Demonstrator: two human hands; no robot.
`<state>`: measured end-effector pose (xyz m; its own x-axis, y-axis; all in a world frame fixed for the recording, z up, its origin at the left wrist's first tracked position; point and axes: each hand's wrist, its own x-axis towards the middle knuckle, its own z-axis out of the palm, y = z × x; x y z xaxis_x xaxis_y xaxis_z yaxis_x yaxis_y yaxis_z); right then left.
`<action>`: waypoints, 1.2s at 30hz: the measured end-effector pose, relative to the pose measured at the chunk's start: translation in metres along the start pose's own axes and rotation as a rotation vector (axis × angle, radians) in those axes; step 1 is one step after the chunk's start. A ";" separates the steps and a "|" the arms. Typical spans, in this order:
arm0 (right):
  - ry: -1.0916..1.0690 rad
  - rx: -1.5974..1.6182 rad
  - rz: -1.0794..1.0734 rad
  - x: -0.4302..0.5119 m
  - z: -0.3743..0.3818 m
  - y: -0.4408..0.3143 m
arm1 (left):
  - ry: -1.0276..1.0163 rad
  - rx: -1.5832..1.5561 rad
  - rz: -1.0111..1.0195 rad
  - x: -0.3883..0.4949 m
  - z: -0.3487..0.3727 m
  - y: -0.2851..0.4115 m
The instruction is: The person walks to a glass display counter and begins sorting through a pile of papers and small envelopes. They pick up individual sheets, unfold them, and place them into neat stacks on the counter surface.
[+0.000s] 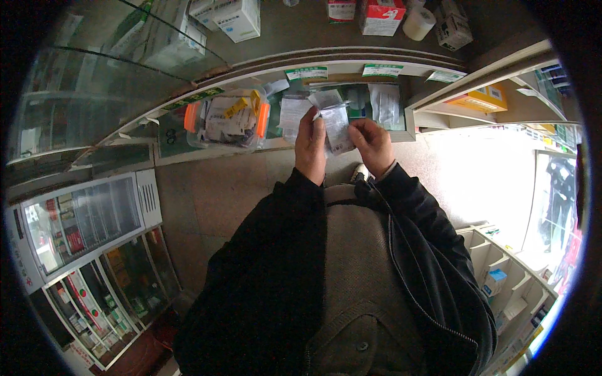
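My left hand (311,145) grips the left side of a clear plastic packet with a printed slip (336,128), its thumb and fingers pinching the edge. At the packet's right edge, my right hand (372,143) has thumb and forefinger pinched on it. Behind the packet, another printed sheet (293,113) lies on the glass counter, partly hidden by my left hand. Further right on the counter is a transparent bag with white paper (385,103). To the left stands a clear plastic box with orange clips (227,117), holding packets and yellow strips.
Medicine cartons (383,18) and a white jar (418,23) stand on the shelf above the counter. A glass-door cooler (89,225) is at the left, over a rack of boxes. Open shelving (508,263) stands at the lower right, with a tiled floor (221,192) between.
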<state>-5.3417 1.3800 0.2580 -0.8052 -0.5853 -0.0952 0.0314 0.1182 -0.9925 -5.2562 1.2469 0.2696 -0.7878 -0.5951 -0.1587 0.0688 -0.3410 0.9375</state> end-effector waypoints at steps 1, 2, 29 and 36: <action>0.014 -0.002 0.008 0.001 0.000 0.000 | -0.025 0.038 0.015 0.001 0.000 0.000; 0.015 0.006 0.013 0.000 0.000 0.000 | -0.045 0.067 0.027 0.002 -0.001 0.000; -0.019 0.178 0.009 -0.001 -0.001 -0.001 | -0.246 0.569 0.029 -0.002 -0.014 -0.011; 0.036 0.175 0.074 0.003 -0.007 0.006 | -0.166 0.471 0.130 0.001 -0.020 0.000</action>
<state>-5.3480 1.3845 0.2520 -0.8173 -0.5510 -0.1689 0.1915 0.0168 -0.9814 -5.2452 1.2319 0.2635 -0.8804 -0.4739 -0.0163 -0.0805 0.1155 0.9900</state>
